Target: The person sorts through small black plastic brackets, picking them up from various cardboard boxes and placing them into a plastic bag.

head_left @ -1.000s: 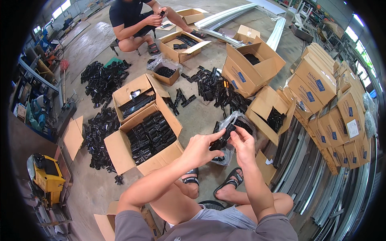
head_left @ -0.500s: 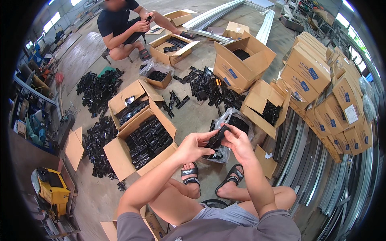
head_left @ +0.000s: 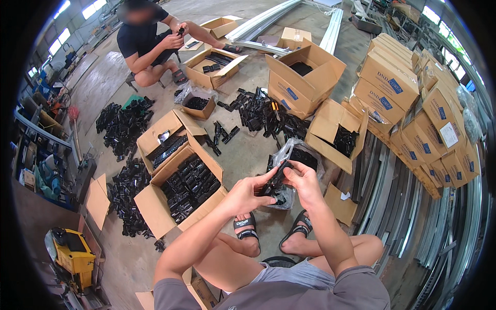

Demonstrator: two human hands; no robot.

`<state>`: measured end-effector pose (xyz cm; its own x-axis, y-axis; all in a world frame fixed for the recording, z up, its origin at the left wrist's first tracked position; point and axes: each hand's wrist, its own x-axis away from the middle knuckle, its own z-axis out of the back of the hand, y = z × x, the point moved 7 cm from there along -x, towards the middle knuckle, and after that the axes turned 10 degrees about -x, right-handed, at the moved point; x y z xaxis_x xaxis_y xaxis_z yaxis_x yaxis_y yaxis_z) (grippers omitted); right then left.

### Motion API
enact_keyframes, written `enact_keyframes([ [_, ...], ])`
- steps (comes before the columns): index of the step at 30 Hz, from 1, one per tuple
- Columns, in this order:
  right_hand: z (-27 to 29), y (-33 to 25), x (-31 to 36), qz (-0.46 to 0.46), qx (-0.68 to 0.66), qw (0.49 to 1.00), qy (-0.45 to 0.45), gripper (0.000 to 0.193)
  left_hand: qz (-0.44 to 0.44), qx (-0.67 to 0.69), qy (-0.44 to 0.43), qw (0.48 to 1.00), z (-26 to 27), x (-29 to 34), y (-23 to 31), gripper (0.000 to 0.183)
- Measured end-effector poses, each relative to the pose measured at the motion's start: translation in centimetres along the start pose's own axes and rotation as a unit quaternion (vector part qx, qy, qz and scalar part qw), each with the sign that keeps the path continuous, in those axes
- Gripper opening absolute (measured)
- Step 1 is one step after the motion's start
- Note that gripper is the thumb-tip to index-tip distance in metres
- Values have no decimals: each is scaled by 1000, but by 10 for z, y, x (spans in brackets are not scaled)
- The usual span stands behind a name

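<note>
Both hands are raised in front of my knees around one glossy black, elongated part, whose exact kind I cannot make out. My left hand grips its lower left side, thumb underneath and fingers along the top. At the upper right end, the fingertips of my right hand pinch it. Just below and behind the hands, a clear plastic bag lines a container of small black pieces, partly hidden by the hands. To the left, an open carton holds rows of similar black parts.
Loose black parts lie in piles left and ahead. Another open carton stands at right, near stacked closed cartons and long metal profiles. A seated co-worker handles a small black piece. A yellow machine stands at lower left.
The black part has tilted slightly more upright between my hands. The whole view has shifted a little; both hands keep their hold.
</note>
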<state>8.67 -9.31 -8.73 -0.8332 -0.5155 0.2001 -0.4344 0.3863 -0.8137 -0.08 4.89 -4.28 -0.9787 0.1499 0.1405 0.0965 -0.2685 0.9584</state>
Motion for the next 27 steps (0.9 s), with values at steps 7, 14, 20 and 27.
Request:
enact_keyframes([
  [7,-15,-8,-6,23,40,999,3,35,50,103,-20,993,10,1,-3,83],
  [14,94,98,-56,2,141,975,169,28,66,148,116,980,54,9,7,81],
  [20,151,218,-49,-164,576,797,70,22,83,117,180,973,77,17,1,81],
  [27,162,255,-47,-216,670,701,114,31,95,127,157,975,69,12,-2,83],
])
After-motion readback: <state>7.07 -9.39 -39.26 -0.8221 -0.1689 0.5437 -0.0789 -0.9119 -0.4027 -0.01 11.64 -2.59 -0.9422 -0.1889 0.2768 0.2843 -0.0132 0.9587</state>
